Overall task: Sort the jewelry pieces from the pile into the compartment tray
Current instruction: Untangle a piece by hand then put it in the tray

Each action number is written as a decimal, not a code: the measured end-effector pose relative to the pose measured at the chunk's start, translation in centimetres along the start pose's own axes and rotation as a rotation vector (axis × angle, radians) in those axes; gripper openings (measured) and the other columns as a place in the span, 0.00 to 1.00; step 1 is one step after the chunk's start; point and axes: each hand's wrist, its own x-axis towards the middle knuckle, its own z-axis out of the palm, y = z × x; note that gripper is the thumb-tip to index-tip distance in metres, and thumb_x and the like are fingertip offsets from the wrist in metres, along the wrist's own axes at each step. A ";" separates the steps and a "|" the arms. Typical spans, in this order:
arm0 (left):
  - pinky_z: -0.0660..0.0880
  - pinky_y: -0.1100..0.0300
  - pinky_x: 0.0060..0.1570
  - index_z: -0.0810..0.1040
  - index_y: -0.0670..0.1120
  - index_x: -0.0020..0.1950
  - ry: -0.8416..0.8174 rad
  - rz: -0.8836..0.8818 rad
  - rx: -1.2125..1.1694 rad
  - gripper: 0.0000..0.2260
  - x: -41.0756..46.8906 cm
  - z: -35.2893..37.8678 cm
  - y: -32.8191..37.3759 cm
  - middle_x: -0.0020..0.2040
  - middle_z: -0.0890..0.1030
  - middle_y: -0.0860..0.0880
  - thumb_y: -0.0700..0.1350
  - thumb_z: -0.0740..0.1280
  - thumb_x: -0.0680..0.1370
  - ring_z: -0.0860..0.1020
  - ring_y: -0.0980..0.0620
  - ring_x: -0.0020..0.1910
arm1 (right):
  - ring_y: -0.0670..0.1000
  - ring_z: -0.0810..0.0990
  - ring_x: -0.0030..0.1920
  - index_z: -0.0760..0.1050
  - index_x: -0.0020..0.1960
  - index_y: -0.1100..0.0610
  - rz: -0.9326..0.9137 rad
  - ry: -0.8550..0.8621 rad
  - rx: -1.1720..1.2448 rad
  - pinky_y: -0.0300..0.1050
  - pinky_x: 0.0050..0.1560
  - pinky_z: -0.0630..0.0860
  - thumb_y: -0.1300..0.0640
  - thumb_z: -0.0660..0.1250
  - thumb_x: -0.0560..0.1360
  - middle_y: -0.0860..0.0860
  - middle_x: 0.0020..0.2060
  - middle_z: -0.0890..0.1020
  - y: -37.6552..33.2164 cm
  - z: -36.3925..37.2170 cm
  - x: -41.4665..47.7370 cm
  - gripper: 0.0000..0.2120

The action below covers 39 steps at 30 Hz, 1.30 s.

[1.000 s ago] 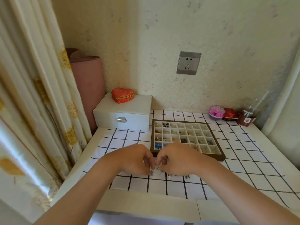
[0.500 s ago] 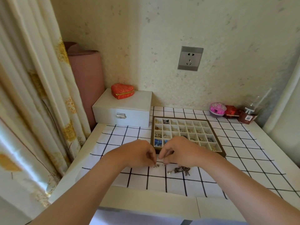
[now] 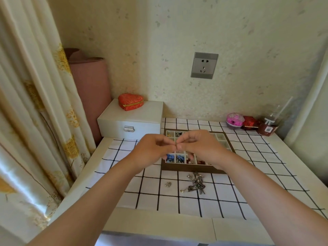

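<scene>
A matt white cloth with black grid lines [image 3: 248, 167] is seen spread over the smooth pale table [image 3: 159, 226]. A dark brown wooden compartment tray [image 3: 193, 168] is shown, with a dull metal jewelry pile [image 3: 195, 183] near its front edge. A satiny red heart-shaped fabric box [image 3: 130, 101] is set on a smooth white case with a shiny metal clasp [image 3: 129, 129].

box: white box [image 3: 130, 119], red heart case [image 3: 130, 101] on top
wall: grey socket [image 3: 204, 65]
left: floral curtain [image 3: 30, 103]
back right: pink ball [image 3: 235, 120]

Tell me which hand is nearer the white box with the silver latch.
Left. The left hand hovers just in front of the white box; the right hand is farther off, above the compartment tray.
</scene>
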 end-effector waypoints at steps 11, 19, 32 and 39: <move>0.69 0.71 0.25 0.83 0.45 0.49 0.237 0.012 -0.176 0.02 5.4 0.6 3.0 0.42 0.84 0.47 0.41 0.71 0.77 0.77 0.57 0.29 | 0.34 0.79 0.30 0.86 0.50 0.47 -0.222 0.211 -0.132 0.37 0.41 0.75 0.59 0.75 0.74 0.42 0.45 0.86 -1.0 -2.7 4.5 0.09; 0.82 0.53 0.43 0.82 0.47 0.50 0.254 0.074 -0.023 0.05 8.6 1.7 2.4 0.43 0.85 0.47 0.44 0.72 0.75 0.82 0.52 0.32 | 0.32 0.77 0.31 0.87 0.48 0.53 -0.315 0.210 -0.283 0.25 0.35 0.70 0.58 0.75 0.74 0.42 0.38 0.85 0.3 -4.9 7.0 0.04; 0.70 0.67 0.43 0.78 0.56 0.57 0.064 0.111 0.365 0.08 8.6 1.2 -0.5 0.51 0.81 0.58 0.45 0.67 0.80 0.78 0.59 0.49 | 0.39 0.81 0.44 0.85 0.45 0.49 -0.249 0.046 -0.512 0.41 0.51 0.77 0.55 0.72 0.76 0.40 0.40 0.84 2.8 -4.6 8.6 0.04; 0.65 0.59 0.65 0.73 0.52 0.71 -0.140 0.165 0.772 0.21 6.7 0.9 -2.7 0.70 0.70 0.53 0.50 0.68 0.78 0.66 0.53 0.71 | 0.35 0.79 0.41 0.83 0.44 0.47 -0.176 -0.184 -0.684 0.34 0.47 0.75 0.52 0.72 0.76 0.37 0.40 0.82 3.5 -2.9 7.3 0.03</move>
